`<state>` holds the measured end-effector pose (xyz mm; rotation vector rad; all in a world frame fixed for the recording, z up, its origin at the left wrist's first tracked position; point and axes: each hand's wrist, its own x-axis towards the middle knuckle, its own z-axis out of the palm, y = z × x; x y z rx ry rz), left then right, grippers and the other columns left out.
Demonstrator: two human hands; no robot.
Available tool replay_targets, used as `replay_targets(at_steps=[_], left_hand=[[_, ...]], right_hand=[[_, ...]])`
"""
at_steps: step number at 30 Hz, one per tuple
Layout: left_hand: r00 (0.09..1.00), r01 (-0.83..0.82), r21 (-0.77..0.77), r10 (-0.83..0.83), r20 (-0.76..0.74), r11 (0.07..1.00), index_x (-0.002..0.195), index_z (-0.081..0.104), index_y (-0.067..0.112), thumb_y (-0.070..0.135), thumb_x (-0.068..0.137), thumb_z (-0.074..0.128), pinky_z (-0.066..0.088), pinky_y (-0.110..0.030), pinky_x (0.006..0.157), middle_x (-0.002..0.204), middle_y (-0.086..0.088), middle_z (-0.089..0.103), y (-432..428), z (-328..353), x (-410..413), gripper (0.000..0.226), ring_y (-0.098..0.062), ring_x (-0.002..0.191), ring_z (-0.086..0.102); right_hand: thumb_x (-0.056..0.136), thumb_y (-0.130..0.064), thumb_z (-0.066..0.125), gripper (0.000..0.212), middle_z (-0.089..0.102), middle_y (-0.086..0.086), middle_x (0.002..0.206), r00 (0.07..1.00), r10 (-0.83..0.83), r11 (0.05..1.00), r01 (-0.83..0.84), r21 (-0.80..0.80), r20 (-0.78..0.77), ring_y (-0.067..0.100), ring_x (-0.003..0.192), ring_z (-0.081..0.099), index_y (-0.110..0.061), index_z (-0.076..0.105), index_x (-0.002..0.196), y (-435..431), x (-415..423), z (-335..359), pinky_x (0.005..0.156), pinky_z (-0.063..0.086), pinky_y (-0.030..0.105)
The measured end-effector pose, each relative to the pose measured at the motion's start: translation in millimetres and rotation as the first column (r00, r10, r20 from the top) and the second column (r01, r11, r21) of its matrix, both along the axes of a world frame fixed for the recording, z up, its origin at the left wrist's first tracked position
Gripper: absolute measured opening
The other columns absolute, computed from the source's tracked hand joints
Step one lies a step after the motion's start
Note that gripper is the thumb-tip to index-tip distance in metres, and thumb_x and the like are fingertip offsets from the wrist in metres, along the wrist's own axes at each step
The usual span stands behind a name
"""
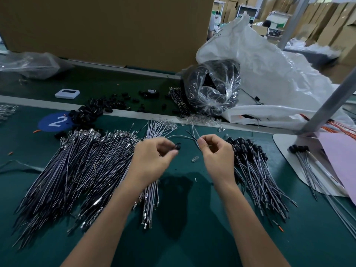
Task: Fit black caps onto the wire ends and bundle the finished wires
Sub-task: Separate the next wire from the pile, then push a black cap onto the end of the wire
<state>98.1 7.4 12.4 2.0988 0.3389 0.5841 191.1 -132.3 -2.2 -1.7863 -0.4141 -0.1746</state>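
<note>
My left hand point(154, 160) pinches a small black cap point(177, 147) between thumb and fingertips. My right hand point(215, 153) pinches a thin grey wire point(181, 136) near its end; the wire arcs over toward the cap. A large heap of uncapped wires point(77, 166) lies fanned out on the left of the green mat. A pile of capped wires point(254, 168) with black caps at their far ends lies right of my right hand. Loose black caps point(90, 112) are heaped at the back left.
A clear bag of black parts point(212, 89) and a big white sack point(269, 78) stand at the back right. A small white device point(67, 93) sits on the far belt. Several capped wires point(308, 162) lie on a white board, beside pink paper point(342, 162). A blue "2" sticker point(55, 122) marks the mat.
</note>
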Motion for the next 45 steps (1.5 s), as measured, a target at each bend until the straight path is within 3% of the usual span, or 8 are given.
replay_targets(at_steps=[3, 6, 9, 15, 19, 27, 31, 45], left_hand=[[0.997, 0.039, -0.335, -0.017, 0.069, 0.941, 0.109, 0.069, 0.029, 0.013, 0.091, 0.066, 0.051, -0.016, 0.067, 0.074, 0.008, 0.069, 0.9, 9.8, 11.8, 0.025, -0.002, 0.064, 0.06], [0.983, 0.165, -0.625, -0.073, 0.17, 0.763, 0.107, 0.07, 0.019, 0.007, 0.097, 0.052, 0.05, -0.021, 0.061, 0.074, 0.0, 0.063, 0.5, 10.9, 15.9, 0.024, -0.009, 0.064, 0.059], [0.973, 0.216, -0.784, -0.064, 0.22, 0.582, 0.108, 0.062, 0.009, 0.009, 0.098, 0.05, 0.047, -0.02, 0.048, 0.083, -0.005, 0.073, 1.0, 6.4, 15.2, 0.016, -0.015, 0.063, 0.066], [0.954, 0.284, -0.789, -0.079, 0.288, 0.546, 0.109, 0.054, 0.009, 0.01, 0.097, 0.052, 0.053, -0.023, 0.055, 0.1, -0.011, 0.075, 0.7, 2.6, 14.4, 0.012, -0.02, 0.077, 0.072], [0.945, 0.307, -0.783, -0.077, 0.317, 0.541, 0.108, 0.054, 0.009, 0.009, 0.097, 0.053, 0.054, -0.023, 0.056, 0.102, -0.012, 0.074, 0.9, 1.8, 13.8, 0.011, -0.021, 0.077, 0.072], [0.947, 0.312, -0.713, -0.145, 0.287, 0.628, 0.103, 0.061, 0.012, 0.004, 0.093, 0.058, 0.054, -0.021, 0.058, 0.101, -0.008, 0.075, -2.7, -3.0, 14.8, 0.013, -0.019, 0.081, 0.071], [0.948, 0.293, -0.688, -0.107, 0.3, 0.664, 0.104, 0.064, 0.008, 0.0, 0.09, 0.061, 0.056, -0.023, 0.064, 0.1, -0.008, 0.075, -2.7, -5.3, 14.7, 0.017, -0.019, 0.082, 0.071], [0.937, 0.324, -0.754, -0.084, 0.339, 0.571, 0.104, 0.065, 0.009, 0.003, 0.089, 0.06, 0.057, -0.024, 0.068, 0.101, -0.008, 0.075, -8.2, -8.3, 15.5, 0.017, -0.018, 0.083, 0.072]], right_hand=[[0.092, -0.014, 0.065, 0.014, 0.059, -0.009, 0.061, 1.0, 0.008, 1.0, -0.008, -0.006, 0.028, -0.004, 0.047, 0.05, -0.016, 0.066, 0.078, 0.9, -2.0, 1.8, 0.049, 0.038, 0.009], [0.092, -0.014, 0.065, 0.015, 0.056, -0.013, 0.058, 0.998, 0.048, 0.999, -0.048, 0.006, 0.037, -0.003, 0.048, 0.047, -0.016, 0.066, 0.078, 1.6, -3.9, 2.8, 0.048, 0.037, 0.011], [0.092, -0.016, 0.066, 0.018, 0.056, -0.012, 0.058, 0.992, 0.117, 0.993, -0.116, -0.01, 0.043, 0.001, 0.051, 0.044, -0.019, 0.065, 0.075, 4.8, -7.6, 2.0, 0.05, 0.038, 0.02], [0.091, -0.015, 0.067, 0.02, 0.055, -0.013, 0.056, 0.988, 0.126, 0.991, -0.122, -0.046, 0.088, 0.003, 0.049, 0.045, -0.024, 0.064, 0.073, 8.1, -11.6, 0.4, 0.049, 0.039, 0.021], [0.091, -0.015, 0.067, 0.02, 0.057, -0.009, 0.059, 0.99, 0.094, 0.995, -0.09, -0.051, 0.102, 0.004, 0.051, 0.046, -0.024, 0.063, 0.073, 8.0, -10.6, 1.1, 0.052, 0.044, 0.03], [0.09, -0.013, 0.068, 0.015, 0.057, -0.011, 0.059, 0.988, 0.101, 0.993, -0.093, -0.071, 0.119, 0.003, 0.051, 0.046, -0.019, 0.066, 0.076, 6.0, -9.9, 1.1, 0.051, 0.042, 0.024], [0.09, -0.013, 0.068, 0.016, 0.06, -0.008, 0.061, 0.99, 0.083, 0.995, -0.075, -0.071, 0.117, 0.004, 0.052, 0.05, -0.019, 0.065, 0.075, 4.6, -9.1, 2.7, 0.053, 0.047, 0.029], [0.092, -0.013, 0.066, 0.018, 0.059, -0.005, 0.064, 0.99, 0.141, 0.99, -0.141, 0.008, 0.025, 0.008, 0.058, 0.047, -0.021, 0.066, 0.076, 3.3, -8.2, 4.2, 0.056, 0.041, 0.027]])
